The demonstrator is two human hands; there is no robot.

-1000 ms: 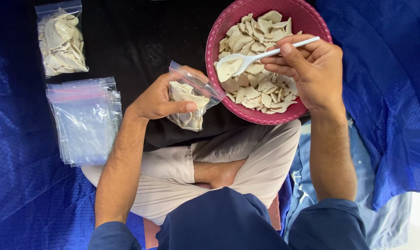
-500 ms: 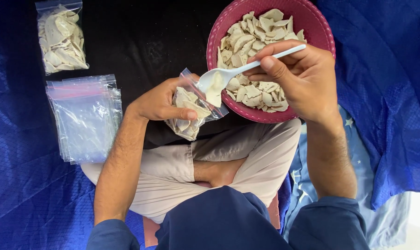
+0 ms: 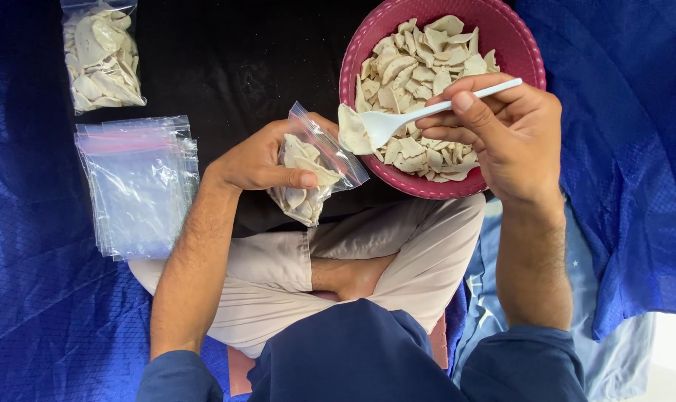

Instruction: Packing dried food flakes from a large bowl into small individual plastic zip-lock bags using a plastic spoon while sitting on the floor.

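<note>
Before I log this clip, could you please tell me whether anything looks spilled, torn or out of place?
Nothing stands out. The chips sit inside the pink bowl, the held bag and the filled bag; one rides the spoon. The empty bags lie stacked.

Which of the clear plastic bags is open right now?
The bag in the left hand: its mouth gapes. The filled bag and the empty stack lie untouched.

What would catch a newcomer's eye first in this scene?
Probably the pink bowl of pale chips at top right, where the right hand holds a white spoon carrying one chip. Left of it, the left hand holds a partly filled clear bag open. Farther left lie a stack of empty bags and a filled bag.
</note>
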